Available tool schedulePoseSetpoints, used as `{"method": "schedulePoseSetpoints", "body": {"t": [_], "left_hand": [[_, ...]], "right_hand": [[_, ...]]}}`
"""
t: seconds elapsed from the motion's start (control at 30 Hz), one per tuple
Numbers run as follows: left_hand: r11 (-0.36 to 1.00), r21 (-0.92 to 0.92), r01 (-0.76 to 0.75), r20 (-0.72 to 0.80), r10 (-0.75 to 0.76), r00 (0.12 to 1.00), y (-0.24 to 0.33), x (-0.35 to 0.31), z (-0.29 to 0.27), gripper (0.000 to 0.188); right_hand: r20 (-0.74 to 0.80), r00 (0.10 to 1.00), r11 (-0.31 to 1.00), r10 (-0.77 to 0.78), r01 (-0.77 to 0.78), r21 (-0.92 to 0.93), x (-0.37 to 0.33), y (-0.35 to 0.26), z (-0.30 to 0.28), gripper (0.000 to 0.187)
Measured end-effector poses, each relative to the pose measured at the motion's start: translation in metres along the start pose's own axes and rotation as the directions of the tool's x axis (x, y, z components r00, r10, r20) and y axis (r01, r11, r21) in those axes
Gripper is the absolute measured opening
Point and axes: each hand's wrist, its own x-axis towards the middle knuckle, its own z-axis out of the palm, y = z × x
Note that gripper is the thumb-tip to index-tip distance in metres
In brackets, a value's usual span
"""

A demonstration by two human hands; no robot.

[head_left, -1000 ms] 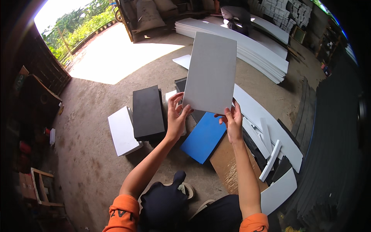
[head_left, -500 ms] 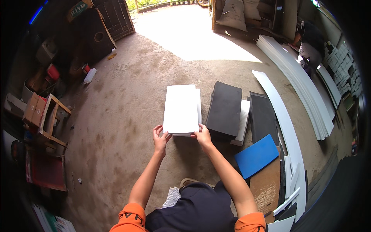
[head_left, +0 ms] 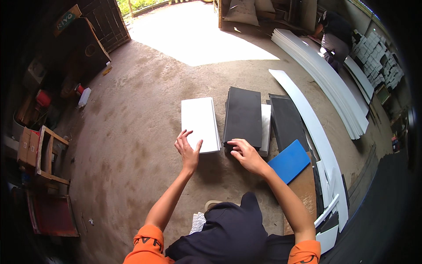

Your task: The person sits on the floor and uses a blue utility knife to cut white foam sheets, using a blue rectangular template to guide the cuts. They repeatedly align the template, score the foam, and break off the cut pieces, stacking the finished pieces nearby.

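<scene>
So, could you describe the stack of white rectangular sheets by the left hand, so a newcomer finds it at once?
From the bright sunlit patch at the top, come down the grey concrete floor toward the picture's middle. There, the stack of white rectangular sheets lies by the left hand. Its white top sets it apart from the stack of black rectangular sheets to its right.

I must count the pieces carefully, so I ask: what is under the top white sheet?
Under the top white sheet, edges of more white sheets show along its right side. Their faces, and whatever is beneath them, are covered and cannot be seen.
</scene>
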Motion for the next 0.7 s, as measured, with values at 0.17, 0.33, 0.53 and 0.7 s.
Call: {"method": "schedulePoseSetpoints", "body": {"t": [0.17, 0.33, 0.53, 0.7], "left_hand": [[0.835, -0.380, -0.399, 0.219, 0.500, 0.838, 0.142, -0.019, 0.029, 0.030], [0.679, -0.605, -0.415, 0.524, 0.733, 0.434, 0.194, -0.094, 0.131, 0.029], [0.591, -0.629, -0.505, 0.695, 0.718, -0.027, 0.200, -0.202, 0.232, 0.032], [0.602, -0.663, -0.445, 0.701, 0.708, -0.087, 0.183, -0.244, 0.273, 0.028]], "right_hand": [[-0.356, 0.895, 0.954, 0.270, -0.300, -0.031, -0.135, 0.020, -0.133, 0.026], [-0.671, 0.513, 0.789, 0.535, -0.588, 0.179, -0.317, 0.105, -0.174, 0.022], [-0.637, 0.075, 0.316, 0.767, -0.909, 0.273, -0.479, 0.202, -0.078, 0.040], [-0.786, -0.006, 0.368, 0.618, -0.882, 0.295, -0.470, 0.218, -0.006, 0.071]]}}
